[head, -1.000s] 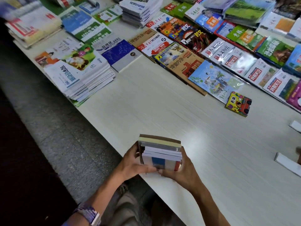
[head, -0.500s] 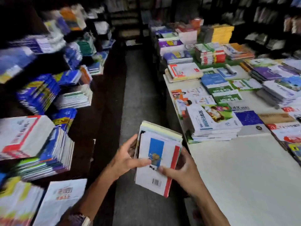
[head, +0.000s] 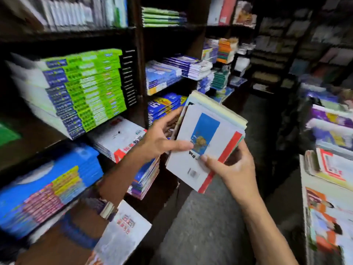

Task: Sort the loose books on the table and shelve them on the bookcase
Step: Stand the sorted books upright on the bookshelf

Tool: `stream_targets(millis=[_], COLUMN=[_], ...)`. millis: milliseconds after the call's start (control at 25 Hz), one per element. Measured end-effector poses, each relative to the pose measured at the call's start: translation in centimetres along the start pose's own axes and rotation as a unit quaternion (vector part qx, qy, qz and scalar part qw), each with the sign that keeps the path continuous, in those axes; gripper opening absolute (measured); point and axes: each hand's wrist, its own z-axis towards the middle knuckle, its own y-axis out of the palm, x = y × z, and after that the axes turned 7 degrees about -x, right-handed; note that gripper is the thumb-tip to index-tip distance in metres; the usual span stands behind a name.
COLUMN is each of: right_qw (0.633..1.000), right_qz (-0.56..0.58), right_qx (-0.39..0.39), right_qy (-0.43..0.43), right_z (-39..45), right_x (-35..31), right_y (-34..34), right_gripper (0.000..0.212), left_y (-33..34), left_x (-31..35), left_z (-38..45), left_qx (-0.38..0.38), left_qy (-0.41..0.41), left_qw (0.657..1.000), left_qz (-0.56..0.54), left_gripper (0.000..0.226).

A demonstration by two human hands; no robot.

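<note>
View has swung left since half a second ago: the bench has slid to the right edge and the dark wooden bookcase (head: 138, 60) now fills the left and centre. The handful of thin paperback books (head: 208, 138) is held up in mid-air in front of the shelves, between both hands, tilted, back cover facing the camera: white, blue rectangle with a brownish figure, red stripe down one edge, barcode low down. Print there is too blurred to read. Left hand (head: 162, 138) grip is clamped on the stack's left edge, thumb across the cover. Right hand (head: 232, 169) grip is clamped on the lower right corner, thumb on the cover. A banded watch (head: 99, 205) sits on the left wrist.

Just behind the stack, blue-covered books (head: 164, 106) lie flat on a shelf. Further left, a tall pile of green-and-blue-spined books (head: 86, 92); below it a blue stack with yellow and pink spine labels (head: 47, 188). All spine writing smeared by motion blur. White bench (head: 313, 188) at right carries more book piles. Grey floor (head: 206, 226) runs between.
</note>
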Motion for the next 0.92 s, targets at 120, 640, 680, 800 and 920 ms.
stream_targets(millis=[120,640,680,800,920], right_qw=[0.997,0.933,0.926,0.908,0.903], right_qz=[0.033,0.252,0.264,0.299,0.307], right_qx=[-0.055,-0.245,-0.257,-0.276,-0.275], right_qy=[-0.039,-0.075,-0.081,-0.104,-0.124], right_z=[7.0,26.4,26.8,27.5,27.7], right_x=[-0.2,-3.2,-3.9,-6.5,-9.5], right_y=[1.9,13.0,14.0,16.9,19.4], right_gripper=[0.058,0.055,0.055,0.061,0.063], left_y=[-4.6,-13.7,-14.2,-15.8,-17.2], left_x=[1.2,7.2,8.1,11.3,14.4], left_z=[2.8,6.9,6.5,5.2,4.0], left_qx=[0.068,0.419,0.431,0.457,0.458], left_qy=[0.031,0.071,0.073,0.080,0.080], left_qw=[0.996,0.881,0.871,0.844,0.837], left_qz=[0.038,0.207,0.223,0.269,0.289], left_gripper=[0.095,0.052,0.053,0.053,0.049])
